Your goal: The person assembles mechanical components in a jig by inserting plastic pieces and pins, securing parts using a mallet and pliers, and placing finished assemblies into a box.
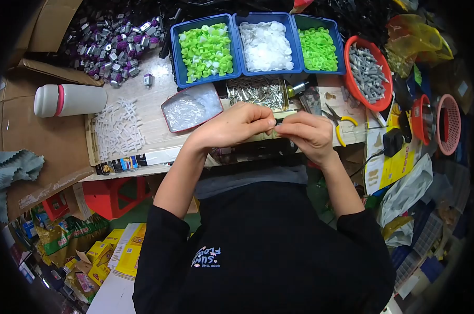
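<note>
My left hand [239,123] and my right hand [309,135] meet at the front edge of the workbench, fingertips nearly touching. Both are closed in a pinch around a small dark piece [279,121], mostly covered by the fingers; its kind cannot be made out. Just beyond them is a tray of thin metal pins [255,93]. Left of my left hand lies a red-edged box [191,107] with small clear pieces in plastic. Yellow-handled pliers [339,118] rest beside my right hand.
Blue bins hold green caps [206,51], white discs [265,46] and green pieces [318,48]. A red basket of grey plugs [366,73] stands right. White plastic pieces [119,128], a white bottle [82,99] and purple-grey parts [114,49] lie left.
</note>
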The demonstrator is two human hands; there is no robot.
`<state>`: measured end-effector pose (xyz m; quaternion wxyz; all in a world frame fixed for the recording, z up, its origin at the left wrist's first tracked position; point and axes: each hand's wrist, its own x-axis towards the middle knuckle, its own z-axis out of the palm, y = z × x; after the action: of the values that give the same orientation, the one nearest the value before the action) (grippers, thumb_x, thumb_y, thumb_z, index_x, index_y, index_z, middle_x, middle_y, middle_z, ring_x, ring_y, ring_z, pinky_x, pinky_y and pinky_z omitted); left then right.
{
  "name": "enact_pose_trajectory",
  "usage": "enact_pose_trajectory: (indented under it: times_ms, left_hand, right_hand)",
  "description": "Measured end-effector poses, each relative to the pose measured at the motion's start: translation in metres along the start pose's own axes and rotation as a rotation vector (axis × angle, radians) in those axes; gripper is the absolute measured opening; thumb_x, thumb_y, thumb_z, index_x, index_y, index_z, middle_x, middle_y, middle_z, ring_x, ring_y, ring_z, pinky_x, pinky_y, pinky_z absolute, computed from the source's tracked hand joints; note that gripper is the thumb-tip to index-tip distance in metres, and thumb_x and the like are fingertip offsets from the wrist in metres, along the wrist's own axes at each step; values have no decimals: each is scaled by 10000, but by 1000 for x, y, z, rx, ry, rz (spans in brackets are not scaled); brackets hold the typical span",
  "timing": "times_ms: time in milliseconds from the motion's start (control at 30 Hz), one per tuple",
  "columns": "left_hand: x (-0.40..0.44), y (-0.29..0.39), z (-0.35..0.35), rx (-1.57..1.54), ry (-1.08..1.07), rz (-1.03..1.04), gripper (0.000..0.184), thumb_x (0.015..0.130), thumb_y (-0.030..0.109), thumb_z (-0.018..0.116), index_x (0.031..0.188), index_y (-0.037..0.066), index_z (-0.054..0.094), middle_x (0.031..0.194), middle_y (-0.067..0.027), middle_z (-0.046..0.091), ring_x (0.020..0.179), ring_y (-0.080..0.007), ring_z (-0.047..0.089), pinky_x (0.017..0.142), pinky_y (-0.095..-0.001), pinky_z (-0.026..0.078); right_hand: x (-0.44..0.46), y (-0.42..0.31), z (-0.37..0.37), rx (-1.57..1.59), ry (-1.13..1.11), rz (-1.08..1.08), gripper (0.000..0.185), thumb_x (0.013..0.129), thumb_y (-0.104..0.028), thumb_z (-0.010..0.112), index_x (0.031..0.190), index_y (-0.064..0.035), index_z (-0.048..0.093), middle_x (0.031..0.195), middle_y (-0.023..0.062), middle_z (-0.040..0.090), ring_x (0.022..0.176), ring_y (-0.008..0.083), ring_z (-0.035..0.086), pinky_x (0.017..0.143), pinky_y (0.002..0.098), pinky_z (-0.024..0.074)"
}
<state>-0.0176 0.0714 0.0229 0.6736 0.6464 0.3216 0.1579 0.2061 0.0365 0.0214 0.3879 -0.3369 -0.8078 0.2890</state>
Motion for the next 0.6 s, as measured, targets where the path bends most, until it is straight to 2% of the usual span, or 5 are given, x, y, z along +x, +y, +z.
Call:
enact_pose_trajectory:
  times_ms: [167,233,267,367,600]
  left_hand:
    - [-2,13,0,118,171,-41,251,953,192,576,845,-22,650,613,-104,553,570,-182,510,584,-341,425]
    - [0,0,2,420,575,169,185,918,172,649,831,17,699,616,-73,544,523,-174,472,520,-317,391]
    - [1,-3,5,468,646,109,102,819,107,705,845,10,715,723,-123,643,677,-330,597,641,-397,471]
    - [2,-15,17,740,755,240,59,779,97,734,817,52,733,790,-81,630,779,-272,591,700,-381,464]
    - [-3,-22,34,820,853,309,115,740,39,695,846,73,724,877,-52,600,867,-242,553,750,-372,425]
  right_hand:
    - [-9,1,8,-54,122,33,193,696,20,761,868,-57,720,792,60,648,705,226,611,607,330,485]
    - [-15,0,13,-207,161,95,193,668,6,792,836,-60,723,761,52,601,719,213,569,614,323,448]
    - [-15,1,16,-207,158,95,193,668,6,792,836,-60,723,761,52,601,719,213,569,614,323,448]
    - [-9,2,28,-355,144,42,167,672,-30,790,803,-61,691,755,45,579,735,240,550,642,352,427]
    - [-3,5,29,-372,2,82,104,713,-65,756,781,-72,677,751,32,574,790,235,553,701,365,401]
